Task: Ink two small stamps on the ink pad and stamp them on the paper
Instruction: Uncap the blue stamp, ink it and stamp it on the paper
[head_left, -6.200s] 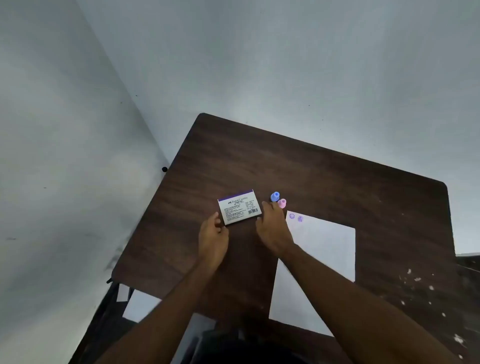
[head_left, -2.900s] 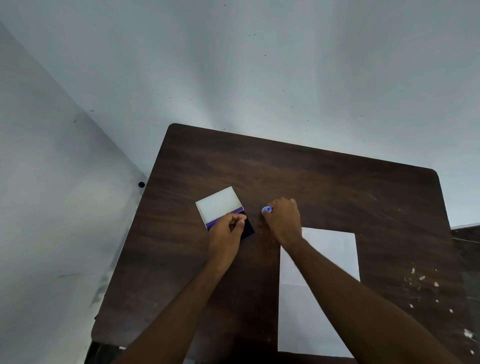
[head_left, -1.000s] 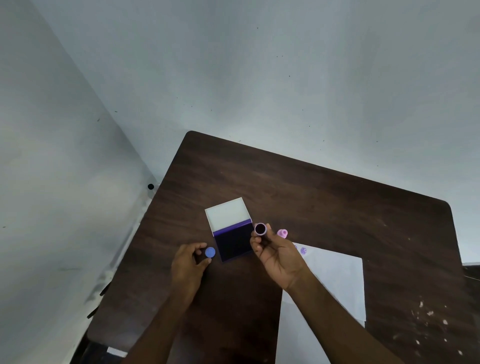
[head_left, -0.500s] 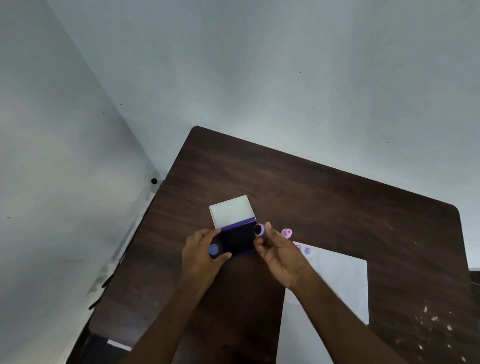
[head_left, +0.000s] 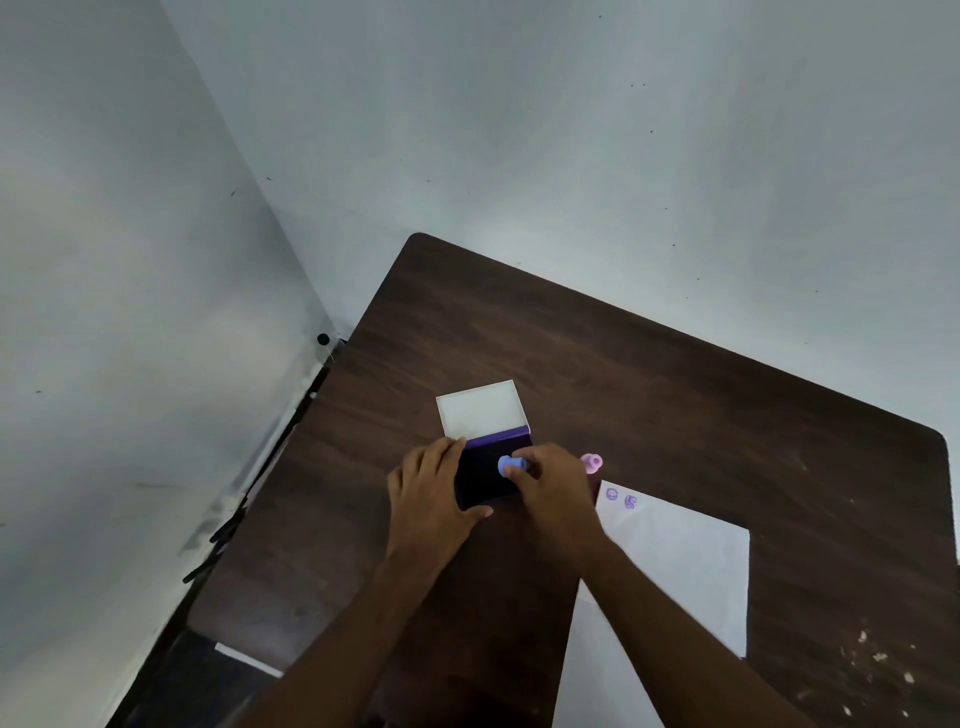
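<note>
On the dark wooden table (head_left: 675, 395) we work from the left edge across. Our left hand (head_left: 431, 499) lies flat beside the open ink pad (head_left: 483, 475), fingers spread loosely along its left side and the thumb reaching under its near edge, so the hand braces the case rather than pinching it. The blue cap we cannot see under this hand, and we cannot tell whether the palm hides anything. The pad's white lid (head_left: 480, 410) is folded back away from us, joined to the dark inked tray by a purple strip.

Moving right, our right hand (head_left: 556, 493) comes in over the pad's right side. Its thumb and fingertips are pressed together around the blue stamp (head_left: 508, 465), which pokes out leftward from the pinch and sits over the dark ink surface, near its far right part. Whether the stamp's face is touching the ink we cannot tell.

Just beyond the right hand's knuckles stands the pink stamp (head_left: 591, 461), apart from both hands and close to the paper's far corner. The white paper (head_left: 675, 561) lies farther right, partly covered by our right forearm, with two small purple prints (head_left: 621, 498) side by side at its far left corner.
</note>
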